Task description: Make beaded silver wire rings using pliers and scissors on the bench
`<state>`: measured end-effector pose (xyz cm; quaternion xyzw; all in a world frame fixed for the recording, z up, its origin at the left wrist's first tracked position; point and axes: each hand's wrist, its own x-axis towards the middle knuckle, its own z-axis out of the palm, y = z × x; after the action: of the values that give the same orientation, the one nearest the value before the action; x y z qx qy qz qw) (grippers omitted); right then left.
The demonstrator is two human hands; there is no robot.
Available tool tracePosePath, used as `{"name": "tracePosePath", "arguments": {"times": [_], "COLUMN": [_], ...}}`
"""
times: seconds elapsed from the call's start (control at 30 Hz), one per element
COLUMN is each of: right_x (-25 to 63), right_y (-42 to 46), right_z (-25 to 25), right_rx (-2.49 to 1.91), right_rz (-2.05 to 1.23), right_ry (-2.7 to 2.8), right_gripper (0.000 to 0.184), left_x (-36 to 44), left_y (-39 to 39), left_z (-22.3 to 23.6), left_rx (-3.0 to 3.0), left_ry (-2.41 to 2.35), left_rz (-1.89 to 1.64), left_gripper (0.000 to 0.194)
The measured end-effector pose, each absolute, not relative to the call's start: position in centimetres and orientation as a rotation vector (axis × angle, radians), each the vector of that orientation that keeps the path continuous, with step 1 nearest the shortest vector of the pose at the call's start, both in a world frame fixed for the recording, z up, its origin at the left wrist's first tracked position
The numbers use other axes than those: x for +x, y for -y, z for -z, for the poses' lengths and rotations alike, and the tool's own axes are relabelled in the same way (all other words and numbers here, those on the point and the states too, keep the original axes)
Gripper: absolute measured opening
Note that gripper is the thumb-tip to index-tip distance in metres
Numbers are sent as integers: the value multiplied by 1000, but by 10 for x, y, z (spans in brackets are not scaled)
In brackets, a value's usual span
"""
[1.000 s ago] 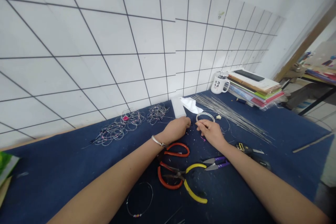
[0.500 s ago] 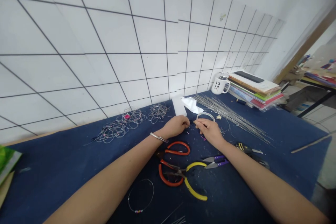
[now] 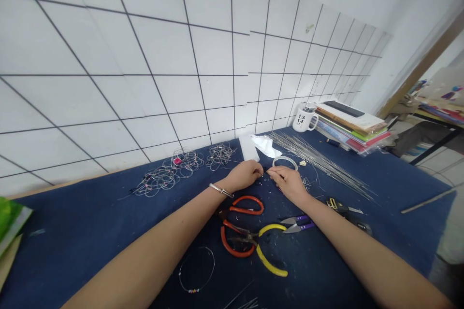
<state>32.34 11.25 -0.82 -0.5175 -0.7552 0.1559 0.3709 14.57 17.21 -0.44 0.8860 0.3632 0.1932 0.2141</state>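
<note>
Pale ring [image 3: 286,157] sits on blue cloth [image 3: 90,222] just past the R hand [image 3: 290,183], nearer it than the L hand [image 3: 248,174], round so I get no long axis or pointing dir, w/ both hands' fingers curled pinch-like, but can't tell if closed on anything.

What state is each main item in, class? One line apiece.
Left hand: curled closed
Right hand: pinched closed
Red-handled scissors: handles apart
Yellow-handled pliers: spread open
Purple-handled snips: blades open
Beaded loop: lying flat
Wire coils: tangled
Mug: upright
Papers: stacked
</note>
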Motion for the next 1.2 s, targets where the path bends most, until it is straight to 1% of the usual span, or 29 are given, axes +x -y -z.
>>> {"name": "tracePosePath", "arguments": {"times": [0.1,0.23,0.43,0.8,1.0,1.2], "right_x": [323,323,323,323,323,324], "right_y": [-112,-112,-113,-113,-112,-115], "right_z": [7,7,6,7,6,9], "right_rx": [-1303,-1273,-1271,-1291,-1296,-1285], "right_rz": [-401,-405,-375,-363,-373,-323], "right_ry": [1937,1977,2010,2004,1989,2026], "right_gripper": [26,31,34,36,34,34], "left_x": [146,146,147,147,146,147], "left_y": [-172,-173,-173,-173,-175,-174], "left_z": [5,6,6,7,8,8], "left_rx": [2459,2456,2464,2484,2489,2482], "left_ry": [-1006,-1011,-1001,-979,-968,-973], "left_rz": [-538,-542,-546,-555,-562,-562], "left_gripper": [19,19,19,19,18,19]}}
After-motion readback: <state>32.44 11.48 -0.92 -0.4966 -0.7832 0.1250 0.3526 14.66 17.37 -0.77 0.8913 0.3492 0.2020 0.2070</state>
